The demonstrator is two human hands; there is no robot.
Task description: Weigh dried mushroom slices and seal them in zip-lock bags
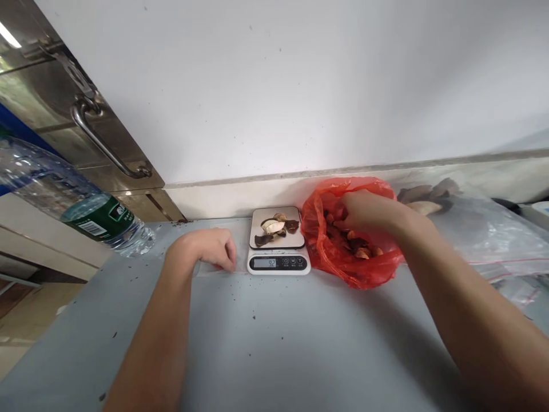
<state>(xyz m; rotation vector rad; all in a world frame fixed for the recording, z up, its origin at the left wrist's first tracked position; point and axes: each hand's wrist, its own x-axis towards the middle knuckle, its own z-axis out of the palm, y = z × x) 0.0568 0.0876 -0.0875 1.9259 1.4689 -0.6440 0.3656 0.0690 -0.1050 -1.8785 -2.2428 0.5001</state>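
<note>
A white digital kitchen scale [279, 264] stands in the middle of the table, its display reading about 92, with any decimal point unclear. Dark brown and cream dried pieces [274, 228] lie on its plate. My left hand [217, 247] rests left of the scale in a loose fist on thin clear plastic [203, 270], and nothing shows between its fingers. Right of the scale is an open red plastic bag [364, 277] containing brownish dried pieces [360, 250]. My right hand [358, 210] reaches inside, fingers bent down onto the pieces; the bag wall and contents partly hide the fingertips.
A large clear water bottle [96, 220] with a green label leans in at the left, near a steel door with a handle [107, 140]. Clear zip bags [484, 229], one with dried pieces, lie at the right. A white wall [274, 91] rises behind the grey table [274, 343], which has dark crumbs.
</note>
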